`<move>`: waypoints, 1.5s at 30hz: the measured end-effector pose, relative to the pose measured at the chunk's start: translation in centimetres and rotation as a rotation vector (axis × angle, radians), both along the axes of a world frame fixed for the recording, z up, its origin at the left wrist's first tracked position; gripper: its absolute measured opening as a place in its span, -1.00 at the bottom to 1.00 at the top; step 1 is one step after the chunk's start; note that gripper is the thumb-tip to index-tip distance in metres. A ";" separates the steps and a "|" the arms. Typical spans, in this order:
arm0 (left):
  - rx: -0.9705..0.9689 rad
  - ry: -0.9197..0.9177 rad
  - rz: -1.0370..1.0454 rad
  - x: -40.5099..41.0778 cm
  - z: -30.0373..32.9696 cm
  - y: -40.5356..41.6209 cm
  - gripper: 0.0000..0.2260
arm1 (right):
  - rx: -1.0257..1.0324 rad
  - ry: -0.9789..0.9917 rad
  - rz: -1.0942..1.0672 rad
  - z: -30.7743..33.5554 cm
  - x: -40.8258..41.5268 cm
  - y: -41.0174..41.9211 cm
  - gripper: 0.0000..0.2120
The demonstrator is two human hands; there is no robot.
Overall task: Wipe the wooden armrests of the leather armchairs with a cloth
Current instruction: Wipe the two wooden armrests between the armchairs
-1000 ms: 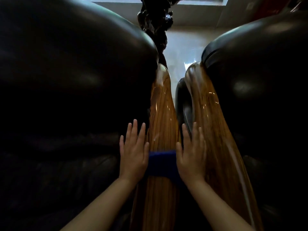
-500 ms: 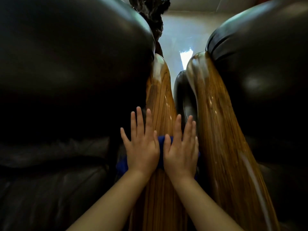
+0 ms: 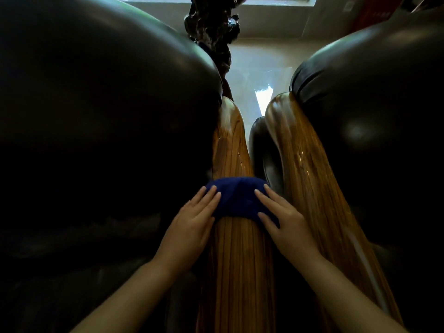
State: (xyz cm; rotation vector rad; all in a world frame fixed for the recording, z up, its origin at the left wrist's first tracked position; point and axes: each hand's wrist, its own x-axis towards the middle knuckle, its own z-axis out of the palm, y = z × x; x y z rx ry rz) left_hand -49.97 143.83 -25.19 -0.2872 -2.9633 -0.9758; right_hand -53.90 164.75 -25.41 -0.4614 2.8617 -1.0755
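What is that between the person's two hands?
A blue cloth, draped over the left chair's wooden armrest, with the left hand and right hand pressing its ends, in the head view.

Both hands, left (image 3: 192, 222) and right (image 3: 286, 221), flat on blue cloth (image 3: 236, 200) draped across near wooden armrest (image 3: 236, 272)

A dark, knobbly carved piece (image 3: 212, 30), glossy and almost black, rises at twelve o'clock and narrows as it runs downward. Around it lies a pale, polished floor (image 3: 259, 66) with a bright patch of glare (image 3: 263, 95) just right of centre. A light wall (image 3: 269, 20) crosses the top, with a bright window strip (image 3: 276, 0) above it. At one o'clock, in the far corner, something red (image 3: 374, 13) shows, too blurred to tell.
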 end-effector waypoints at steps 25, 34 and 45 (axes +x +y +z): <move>0.084 -0.367 0.079 -0.3 8.9 1.3 -0.78 | 0.145 -0.359 0.135 7.0 0.2 2.8 -0.70; 0.109 -0.301 -0.015 1.3 19.9 3.3 -0.81 | 0.086 -0.274 0.144 19.6 1.7 7.8 -0.76; 0.018 -0.107 -0.016 9.3 23.0 14.7 -0.83 | 0.129 -0.211 0.167 24.1 9.3 18.7 -0.79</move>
